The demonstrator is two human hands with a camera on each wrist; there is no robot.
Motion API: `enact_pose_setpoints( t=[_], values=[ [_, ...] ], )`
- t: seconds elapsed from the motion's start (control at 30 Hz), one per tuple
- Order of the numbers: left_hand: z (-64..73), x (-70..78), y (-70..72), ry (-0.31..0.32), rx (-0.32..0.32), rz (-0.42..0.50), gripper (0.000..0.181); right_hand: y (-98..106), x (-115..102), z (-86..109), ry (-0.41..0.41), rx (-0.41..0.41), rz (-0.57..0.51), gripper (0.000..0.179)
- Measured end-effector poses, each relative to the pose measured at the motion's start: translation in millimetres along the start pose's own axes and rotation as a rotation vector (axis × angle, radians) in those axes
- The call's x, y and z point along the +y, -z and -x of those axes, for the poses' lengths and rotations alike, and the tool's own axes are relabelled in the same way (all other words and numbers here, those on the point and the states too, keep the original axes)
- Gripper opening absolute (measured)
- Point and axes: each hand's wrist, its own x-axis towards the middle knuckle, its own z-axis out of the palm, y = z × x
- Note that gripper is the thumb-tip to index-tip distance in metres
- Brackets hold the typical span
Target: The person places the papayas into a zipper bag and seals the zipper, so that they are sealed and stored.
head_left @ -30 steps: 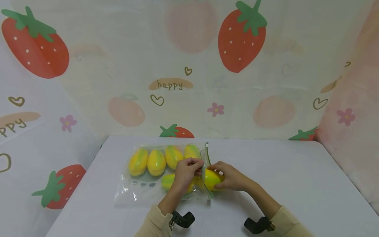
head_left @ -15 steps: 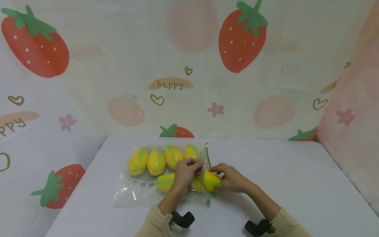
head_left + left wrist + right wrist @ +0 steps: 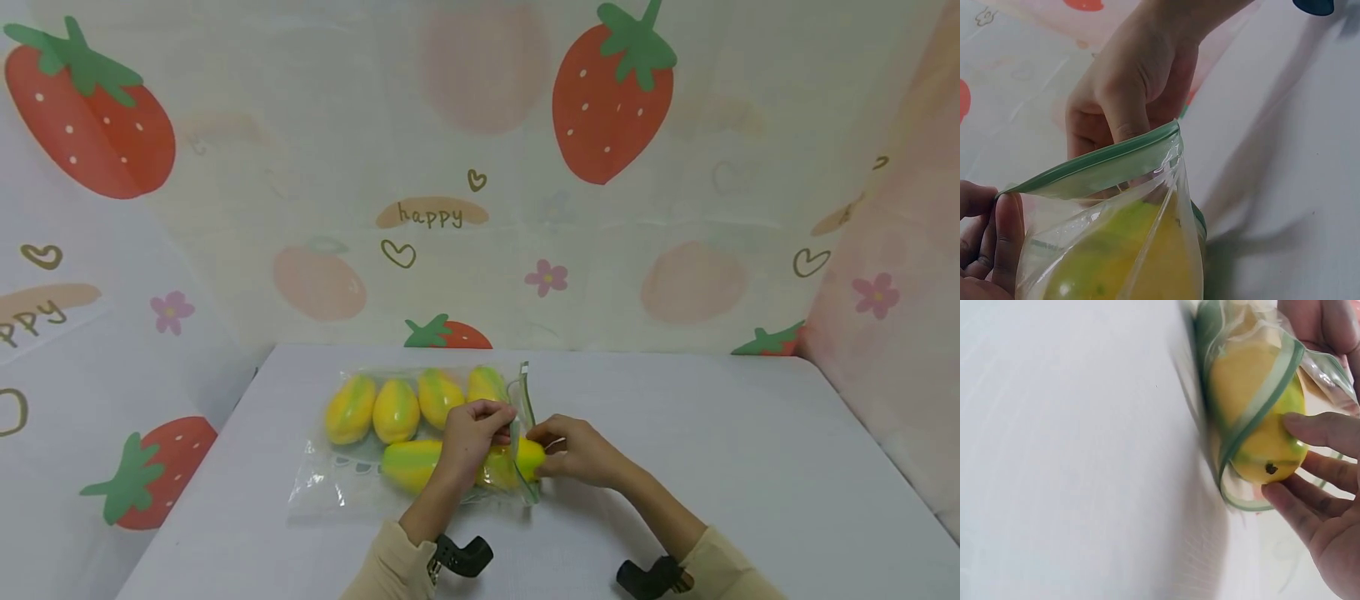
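A clear zip bag (image 3: 318,492) with a green zip edge lies on the table, its mouth toward the right. At that mouth my left hand (image 3: 468,437) pinches the green edge between thumb and fingers. My right hand (image 3: 585,450) holds the outer end of an oblong yellow-green fruit (image 3: 1263,434), fingertips spread around its dark stem spot. Most of this fruit is inside the bag, its end showing at the opening. Another yellow-green fruit (image 3: 411,461) lies inside to its left, partly hidden by my left forearm.
Several more yellow-green fruits (image 3: 396,411) form a row along the far side inside the bag. The white table (image 3: 712,450) extends to the right. A fruit-printed cloth (image 3: 480,275) hangs behind it.
My right hand has pushed the fruit leftward, further into the bag. The fruit ahead of it has shifted left too. My left hand stays on the bag edge.
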Motion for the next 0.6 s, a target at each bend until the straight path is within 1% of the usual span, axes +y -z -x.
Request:
enact_pose_setpoints(
  t=[0.17,0.2,0.3,0.4,0.47,0.6],
  values=[
    [1.2,0.9,0.2,-0.012,0.0,0.004,0.025,-5,1,-3.7,0.011,0.02,-0.01,0.039],
    [3.4,4.1,0.2,-0.012,-0.002,0.004,0.025,-5,1,-4.5,0.014,0.022,-0.009,0.039],
    [4.1,5.0,0.6,-0.011,-0.008,0.006,0.024,-9,2,-6.7,0.018,0.033,-0.016,0.038],
    [4.0,4.0,0.3,-0.015,-0.009,0.008,0.024,-13,4,-8.5,0.007,0.045,-0.048,0.037],
    [1.6,0.1,0.4,-0.019,-0.005,0.011,0.025,-15,5,-9.6,-0.003,0.045,-0.083,0.035],
    [-0.2,-2.0,0.7,-0.01,-0.004,0.01,0.025,-20,6,-10.3,-0.003,0.015,-0.154,0.03]
  ],
)
